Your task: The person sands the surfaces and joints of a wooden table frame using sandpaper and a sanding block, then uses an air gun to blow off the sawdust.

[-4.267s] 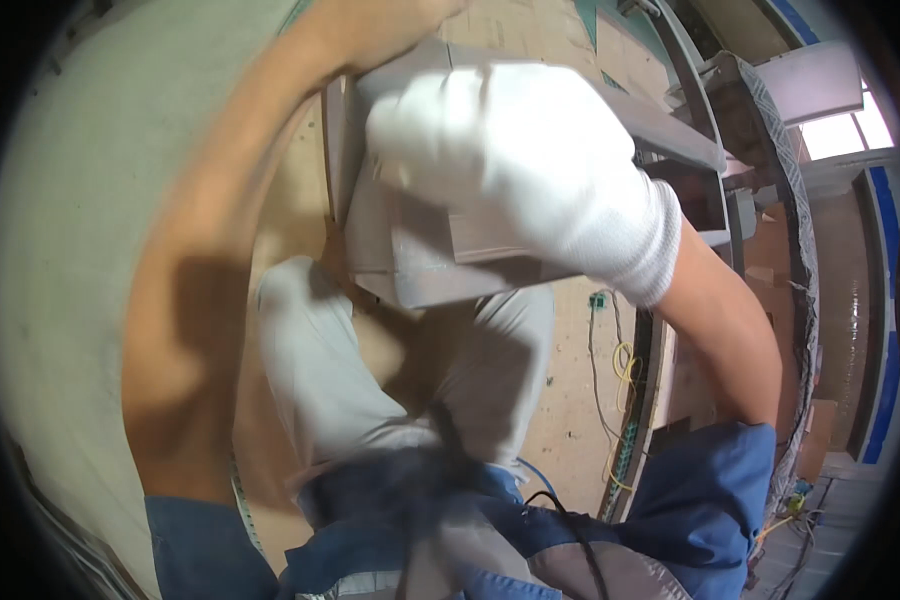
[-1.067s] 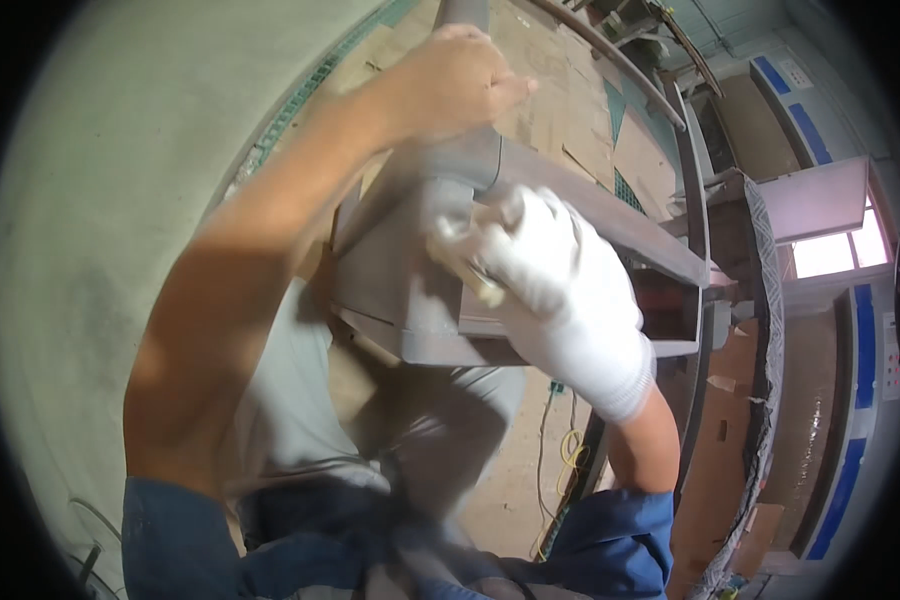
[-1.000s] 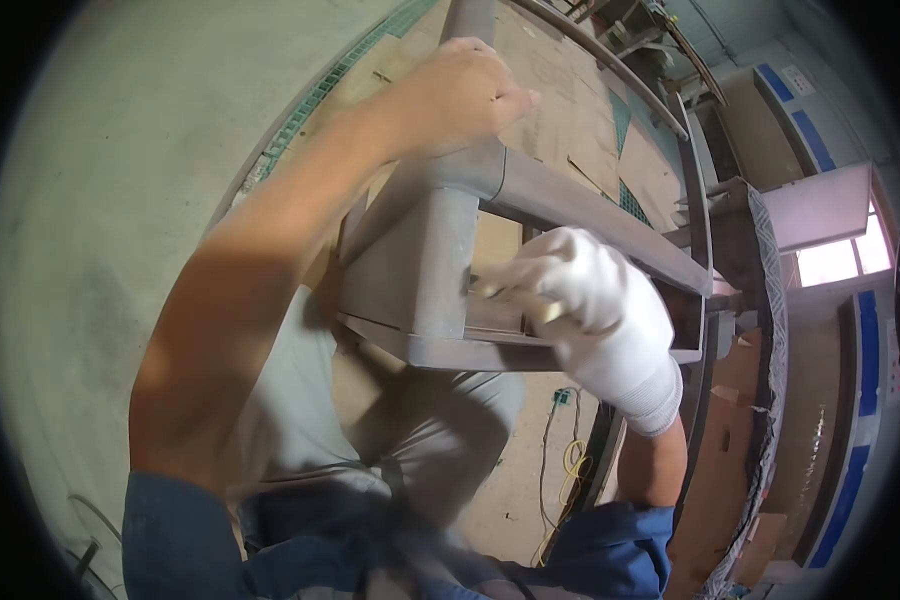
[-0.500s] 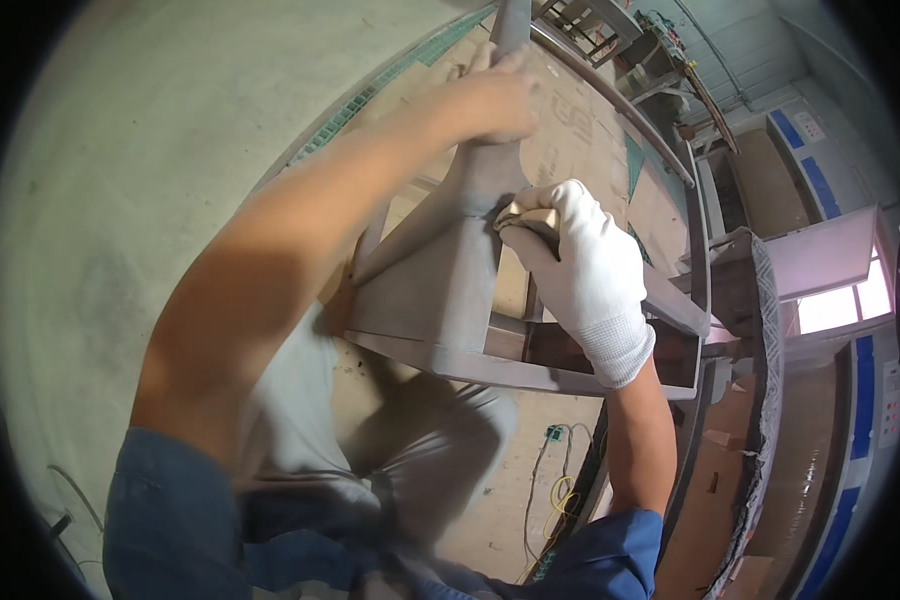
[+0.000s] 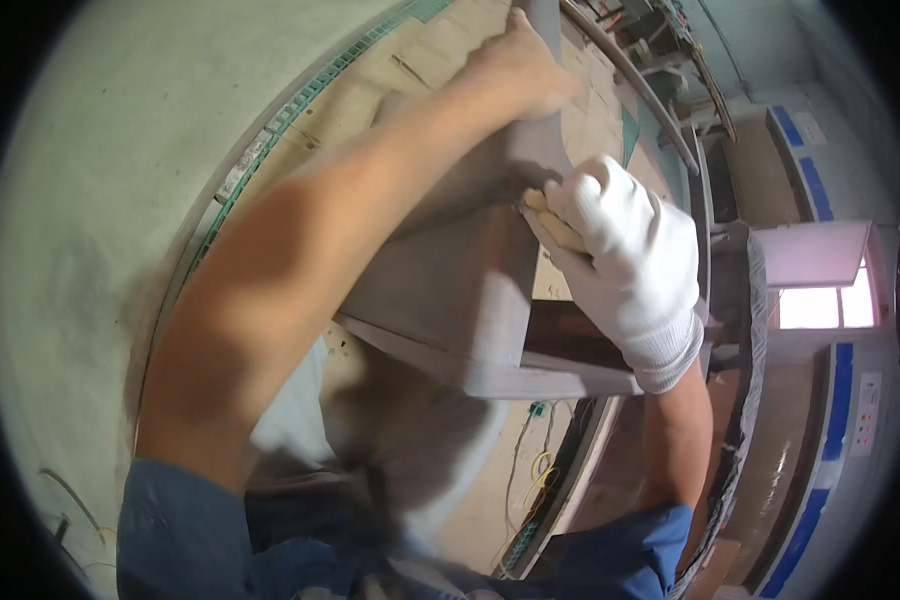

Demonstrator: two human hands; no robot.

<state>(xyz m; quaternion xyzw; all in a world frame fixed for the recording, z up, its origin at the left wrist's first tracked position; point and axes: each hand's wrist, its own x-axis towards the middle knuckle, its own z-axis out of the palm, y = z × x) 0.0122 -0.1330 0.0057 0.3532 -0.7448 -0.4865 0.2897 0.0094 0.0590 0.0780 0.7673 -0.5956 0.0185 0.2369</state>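
A grey wooden chair (image 5: 445, 265) stands tilted in front of me, its seat panel and front corner toward me. My bare left hand (image 5: 523, 65) grips the upright post (image 5: 538, 140) at the far side of the seat; some of its fingers are hidden behind the wood. My right hand (image 5: 625, 235), in a white knitted glove, is closed on a small tan sanding pad (image 5: 555, 218). The pad touches the chair at the joint where the post meets the seat corner. Its working face is hidden.
Below lies a cardboard-covered platform edged with green mesh strip (image 5: 270, 135). Cables, one yellow (image 5: 540, 478), run under the chair. At right are a padded-edge bench (image 5: 755, 300) and grey cabinets with blue stripes (image 5: 838, 400). A bare floor (image 5: 90, 200) spreads at left.
The chair sits larger and farther right in the picture. Both hands have shifted right with it, the left one also up along the post. The right hand still holds the pad.
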